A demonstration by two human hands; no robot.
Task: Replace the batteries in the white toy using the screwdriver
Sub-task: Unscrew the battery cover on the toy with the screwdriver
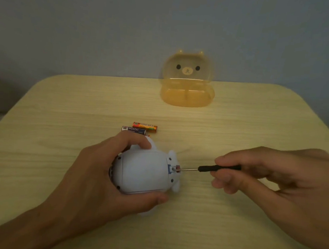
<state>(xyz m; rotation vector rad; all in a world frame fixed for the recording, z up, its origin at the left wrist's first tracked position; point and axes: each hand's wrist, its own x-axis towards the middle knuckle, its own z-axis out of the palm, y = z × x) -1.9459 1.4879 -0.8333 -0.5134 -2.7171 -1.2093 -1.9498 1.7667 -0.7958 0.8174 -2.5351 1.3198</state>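
The white toy (144, 171) lies on its side near the middle of the wooden table (236, 128), its underside turned to the right. My left hand (98, 178) wraps around its body from the left. My right hand (268, 175) pinches the black handle of a small screwdriver (211, 168), held level. The metal tip rests at a screw on the toy's bottom end. Two batteries lie just behind the toy: an orange one (145, 126) and a dark purple one (133, 130).
An open translucent orange box (186, 93) with a bear face on its raised lid stands at the table's back edge. A grey wall rises behind the table. The table corners are rounded.
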